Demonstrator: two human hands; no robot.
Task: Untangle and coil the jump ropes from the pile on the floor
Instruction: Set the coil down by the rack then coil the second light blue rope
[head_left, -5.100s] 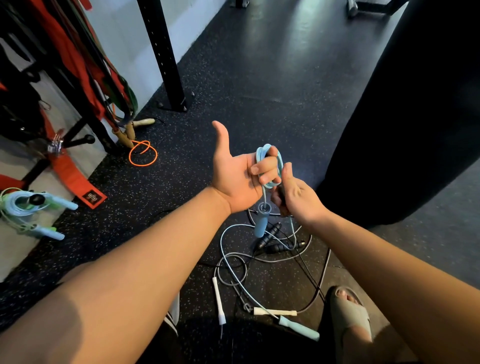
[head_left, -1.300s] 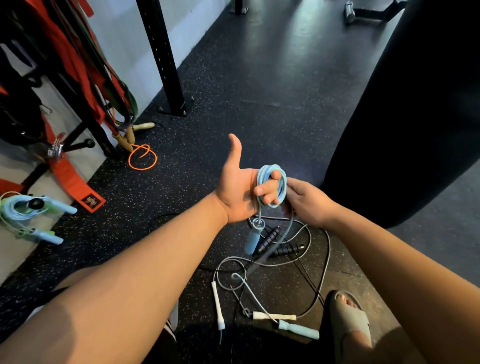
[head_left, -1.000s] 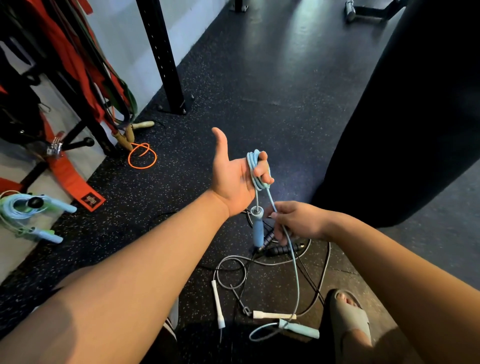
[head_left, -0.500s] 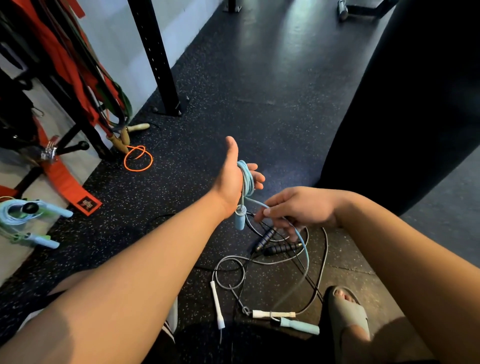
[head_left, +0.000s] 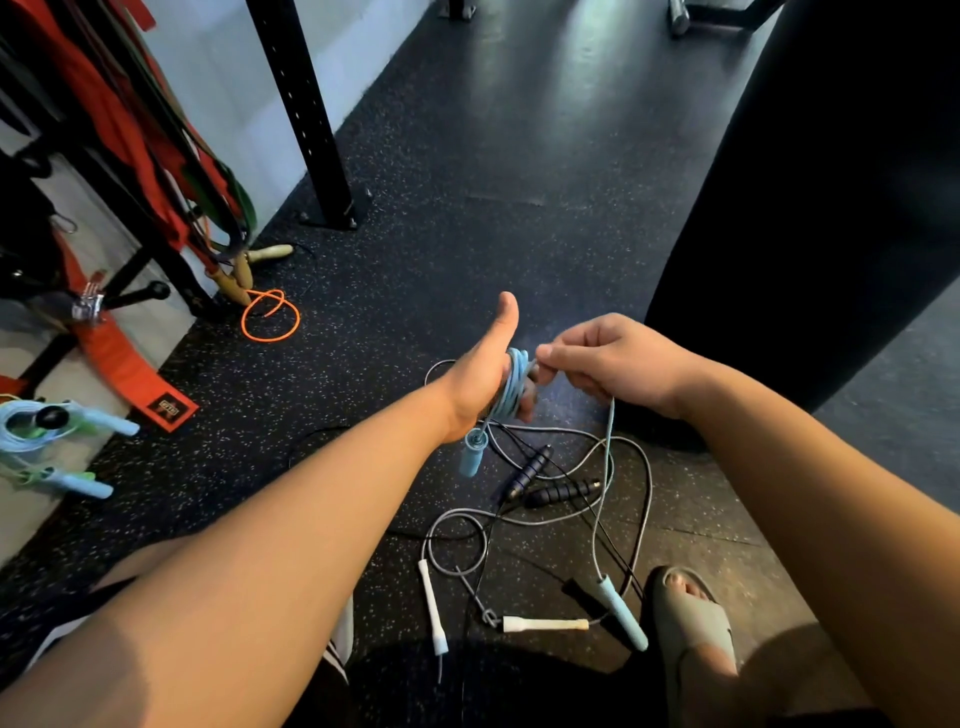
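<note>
My left hand (head_left: 480, 371) is held out with the thumb up, and several turns of a light blue jump rope (head_left: 514, 382) are wound round its fingers. One blue handle (head_left: 471, 454) hangs below that hand. My right hand (head_left: 608, 361) pinches the same rope right beside the coil; the rope drops from it to the other blue handle (head_left: 621, 613) on the floor. Below lies the pile: a grey rope (head_left: 641, 499) with white handles (head_left: 543, 623) and a rope with black handles (head_left: 545, 480).
A coiled light blue rope (head_left: 49, 441) lies at the left edge. An orange rope (head_left: 270, 317) with wooden handles lies by a rack of red straps (head_left: 124, 358). A black post (head_left: 306, 114) stands on the floor, a large black bag (head_left: 810, 208) hangs at right, and my sandalled foot (head_left: 691, 623) is nearby.
My right hand has risen from below the coil up to my left hand's fingers, bringing another turn of rope. The free blue handle has slid closer along the floor and the slack has shortened.
</note>
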